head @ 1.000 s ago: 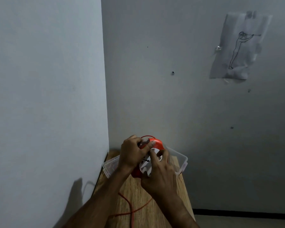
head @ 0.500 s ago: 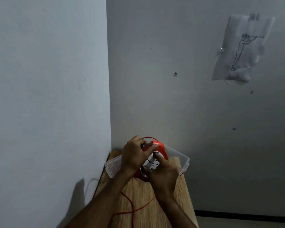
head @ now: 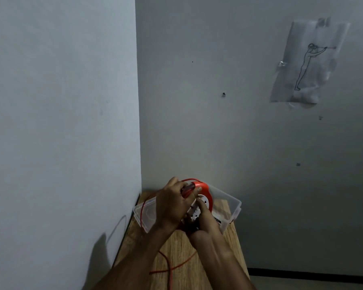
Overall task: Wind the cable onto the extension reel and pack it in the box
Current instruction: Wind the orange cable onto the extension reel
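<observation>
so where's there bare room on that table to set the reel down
Bare wood shows on the table right of the right hand, below the clear box. Loose red cable crosses the near middle; the far end is crowded.

Head view, forward toward wall corner [head: 139,143]

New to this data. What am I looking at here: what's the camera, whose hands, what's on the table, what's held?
There is no robot. One wide-angle camera worn on a person's head looks forward and down at their two bare hands, in a room corner. The left hand grips the handle of an orange extension reel; the right hand holds its white socket face from below. The reel is held above a clear plastic box on a wooden table. Loose orange cable still trails across the table, so winding is unfinished. A line drawing is taped to the wall.
</observation>
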